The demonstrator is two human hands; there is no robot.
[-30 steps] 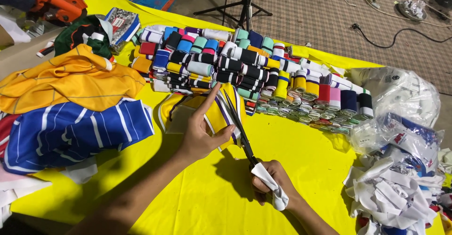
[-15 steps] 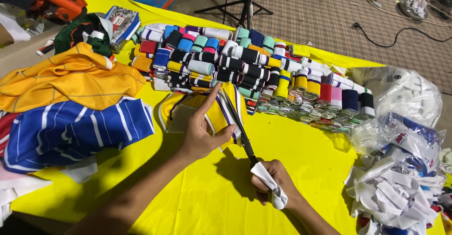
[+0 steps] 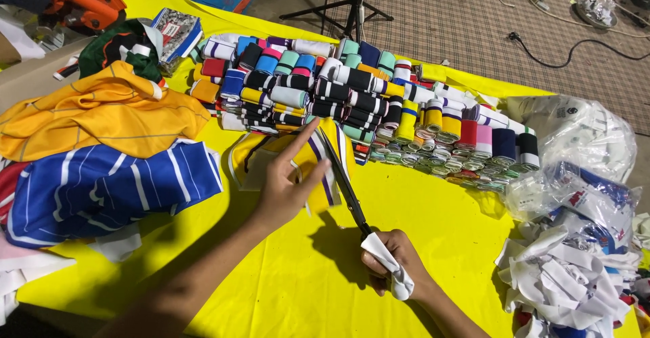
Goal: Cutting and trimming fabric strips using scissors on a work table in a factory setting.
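At the near edge of a yellow-covered table (image 3: 284,290), a person's right hand (image 3: 396,270) is clenched around the cloth-wrapped handles of long scissors (image 3: 342,175), blades slightly parted and angled away toward the far side. Just left of the blades, the left hand (image 3: 288,182) presses flat, fingers spread and forefinger extended, grasping nothing but pinning down a yellow knit piece with white and purple stripes (image 3: 325,155) that lies near the table's middle. The blades run along that piece's right side.

A clean cut here looks to depend on keeping the fabric taut under the flat palm, the fingertips kept clear of the blade line, and the lower blade riding on the table so the knit does not bunch.

Toward the left edge lie a folded blue garment with white stripes (image 3: 101,189) and, beyond it, an orange-yellow garment (image 3: 101,111). At the right edge sits a heap of white scraps (image 3: 575,284) beside clear plastic bags (image 3: 575,141). Across the far side, rows of folded striped knit bands in many colours (image 3: 352,94) stand packed edge to edge.
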